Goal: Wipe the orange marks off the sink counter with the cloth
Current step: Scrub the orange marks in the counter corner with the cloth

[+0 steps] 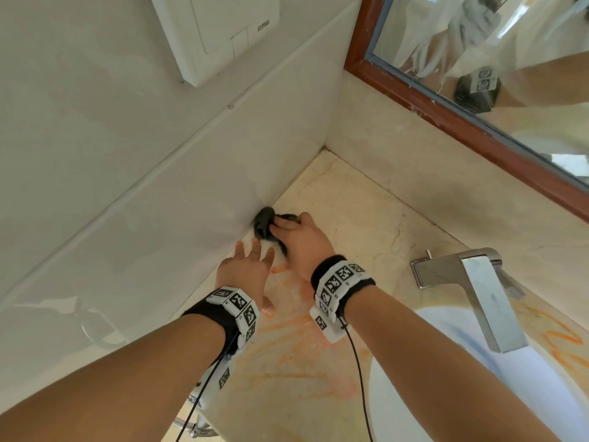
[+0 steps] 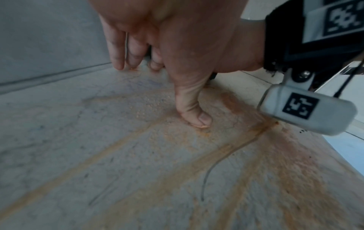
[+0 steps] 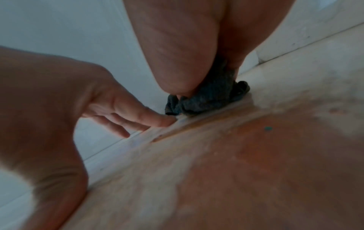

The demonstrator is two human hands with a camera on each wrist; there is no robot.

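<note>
A dark grey cloth (image 1: pixel 265 225) lies bunched on the beige marble counter (image 1: pixel 357 218), against the white tiled wall. My right hand (image 1: pixel 298 240) lies on top of it with its fingers curled round the bunch (image 3: pixel 208 99). My left hand (image 1: pixel 247 269) rests on the counter just left of it, fingers spread and straight, fingertips (image 2: pixel 119 66) and thumb touching the stone. Smeared orange marks (image 1: pixel 287 330) cover the counter beneath both wrists (image 2: pixel 226 155). More orange lines (image 1: pixel 561 342) show on the counter to the right of the tap.
A chrome tap (image 1: pixel 475 288) stands at the right over the white basin (image 1: pixel 446 378). A wood-framed mirror (image 1: pixel 478 100) hangs on the back wall. A white switch plate (image 1: pixel 216 33) sits on the left wall. Cables run from both wristbands.
</note>
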